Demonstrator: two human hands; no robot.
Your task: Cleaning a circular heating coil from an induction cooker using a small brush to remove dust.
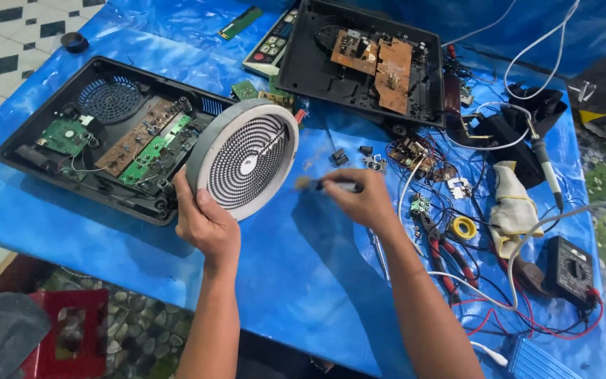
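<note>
Grey-rimmed and round, the heating coil disc [247, 160] is held tilted on edge above the blue plastic sheet [303, 281], its spiral face turned toward the camera, just beside the right end of the nearer open black housing [29, 165]. The left hand [207, 223] closes around the disc's lower rim — thumb on the face side, fingers behind. The right hand [362, 201] is clenched on a small brush [327, 185], whose bristle tip points left toward the disc's lower right edge without touching it. Inside the nearer housing lie green and brown circuit boards [142, 144] and a round fan grille [110, 100]. A second open housing [366, 63] with brown boards sits farther back. To the right of the hands, in a tangle of wires: red-handled pliers [447, 253], a yellow tape roll [464, 227], a pale cloth [512, 207], a soldering iron [545, 165] and a black multimeter [573, 270].
</note>
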